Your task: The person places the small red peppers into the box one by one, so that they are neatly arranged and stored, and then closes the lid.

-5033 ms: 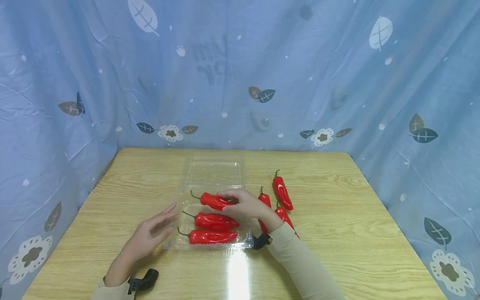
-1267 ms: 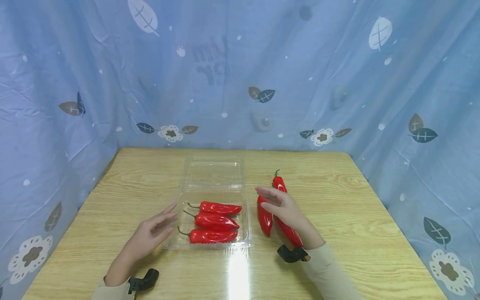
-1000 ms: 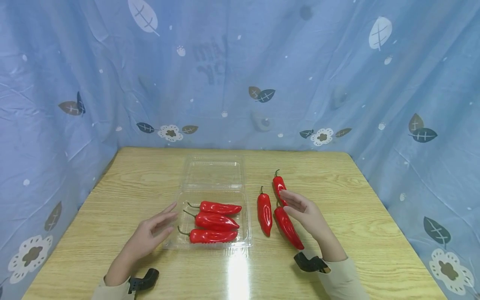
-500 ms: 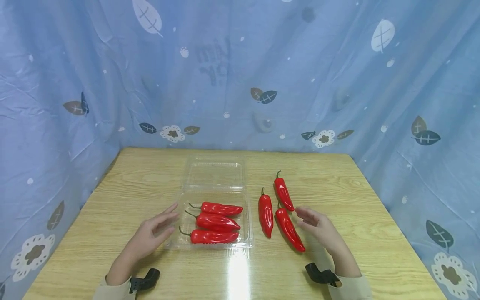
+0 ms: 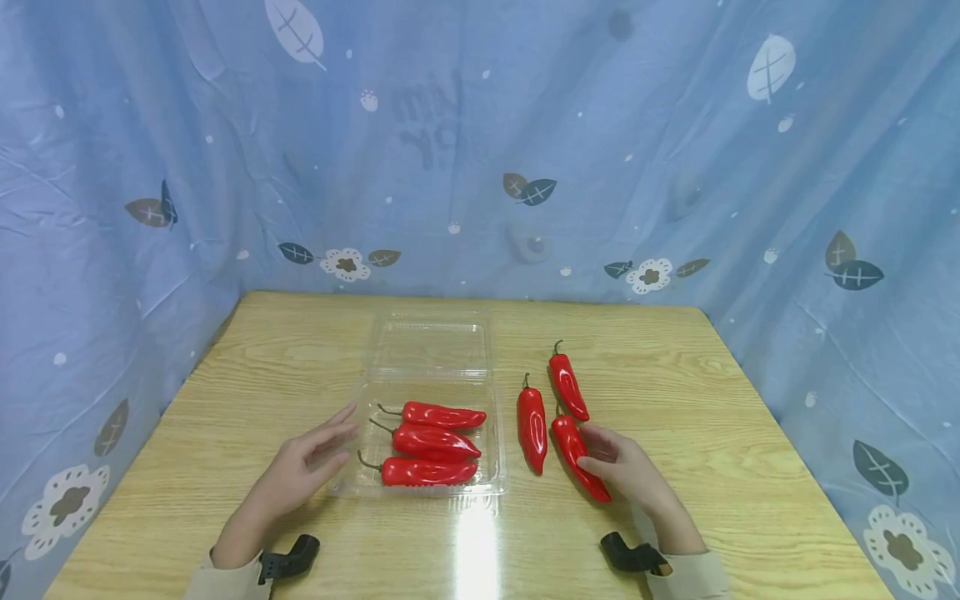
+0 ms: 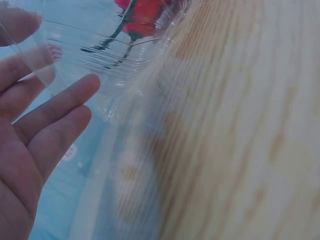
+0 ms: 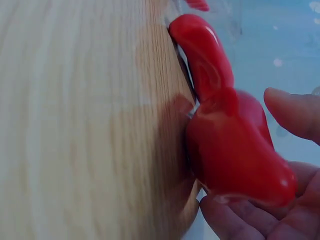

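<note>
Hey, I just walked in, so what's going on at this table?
A person is working at a wooden table with some red peppers. Their right hand is at one pepper, thumb and fingers around it but not gripping it. The left hand is open at the side of a clear box, whose lid is laid back. Three peppers are in the box, and three, counting the one at the hand, are on the table.

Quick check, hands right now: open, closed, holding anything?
Left hand: open, holding nothing, fingers at the clear container.
Right hand: open, thumb and fingers about a loose red pepper, not closed on it.
</note>
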A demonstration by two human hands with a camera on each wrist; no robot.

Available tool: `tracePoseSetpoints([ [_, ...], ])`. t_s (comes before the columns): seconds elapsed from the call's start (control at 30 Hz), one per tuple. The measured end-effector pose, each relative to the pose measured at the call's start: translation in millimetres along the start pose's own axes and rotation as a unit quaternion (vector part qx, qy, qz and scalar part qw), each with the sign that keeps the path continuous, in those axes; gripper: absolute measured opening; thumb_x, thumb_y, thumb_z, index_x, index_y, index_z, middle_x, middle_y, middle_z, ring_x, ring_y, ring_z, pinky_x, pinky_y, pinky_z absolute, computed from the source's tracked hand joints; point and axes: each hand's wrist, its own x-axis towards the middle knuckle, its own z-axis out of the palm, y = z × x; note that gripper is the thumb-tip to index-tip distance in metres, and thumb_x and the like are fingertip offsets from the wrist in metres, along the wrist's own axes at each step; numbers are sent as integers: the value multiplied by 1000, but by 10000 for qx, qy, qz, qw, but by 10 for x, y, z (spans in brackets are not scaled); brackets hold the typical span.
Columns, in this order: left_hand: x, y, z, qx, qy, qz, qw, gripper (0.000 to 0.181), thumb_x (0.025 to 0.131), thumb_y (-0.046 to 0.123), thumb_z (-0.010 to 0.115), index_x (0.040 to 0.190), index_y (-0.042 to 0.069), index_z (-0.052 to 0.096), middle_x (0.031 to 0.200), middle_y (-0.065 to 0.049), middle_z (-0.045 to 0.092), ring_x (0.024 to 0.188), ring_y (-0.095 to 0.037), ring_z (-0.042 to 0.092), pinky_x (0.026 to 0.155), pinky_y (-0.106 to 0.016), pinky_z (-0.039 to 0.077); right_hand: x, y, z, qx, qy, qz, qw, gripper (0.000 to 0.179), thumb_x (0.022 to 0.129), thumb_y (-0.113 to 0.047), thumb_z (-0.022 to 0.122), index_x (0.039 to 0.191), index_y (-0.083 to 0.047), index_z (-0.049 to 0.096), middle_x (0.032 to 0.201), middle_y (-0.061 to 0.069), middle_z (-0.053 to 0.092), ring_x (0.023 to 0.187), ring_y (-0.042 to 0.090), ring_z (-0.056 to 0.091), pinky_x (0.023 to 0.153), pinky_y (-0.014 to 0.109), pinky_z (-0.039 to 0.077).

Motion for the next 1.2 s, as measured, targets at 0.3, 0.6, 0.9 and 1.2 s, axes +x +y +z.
tracePoseSetpoints([
  [0.3, 4, -10, 0, -150, -18, 72, 9999, 36, 88, -4, 61, 123, -8, 56, 144, -26, 41, 124, 1, 47, 98, -12, 44, 23, 6, 68, -41, 66, -95, 9999, 59, 86, -12, 69, 138, 3, 44, 138, 24, 49, 124, 40, 50, 101, 48, 47],
  [0.6, -3, -24, -1, 10, -2, 77, 10000, 36, 87, -4, 62, 123, -7, 57, 143, -26, 42, 124, -3, 48, 98, -11, 43, 8, 45, 112, -104, 210, -40, 9997, 62, 86, -13, 69, 140, 0, 42, 139, 23, 48, 125, 39, 49, 103, 48, 45],
  [0.9, -17, -40, 9, 36, -39, 38, 10000, 38, 86, -6, 63, 124, -6, 57, 144, -25, 41, 124, -4, 48, 98, -9, 42, -12, 70, 150, -253, 355, -41, 9990, 60, 86, -15, 70, 139, -3, 45, 140, 20, 48, 127, 37, 47, 106, 52, 41],
  [1.2, -6, -16, 2, -96, -18, 23, 10000, 37, 86, -6, 62, 123, -7, 57, 143, -27, 41, 124, -4, 48, 98, -12, 44, -31, 81, 155, -284, 423, 30, 9987, 56, 87, -13, 67, 139, -8, 47, 139, 18, 49, 125, 34, 48, 105, 52, 42],
])
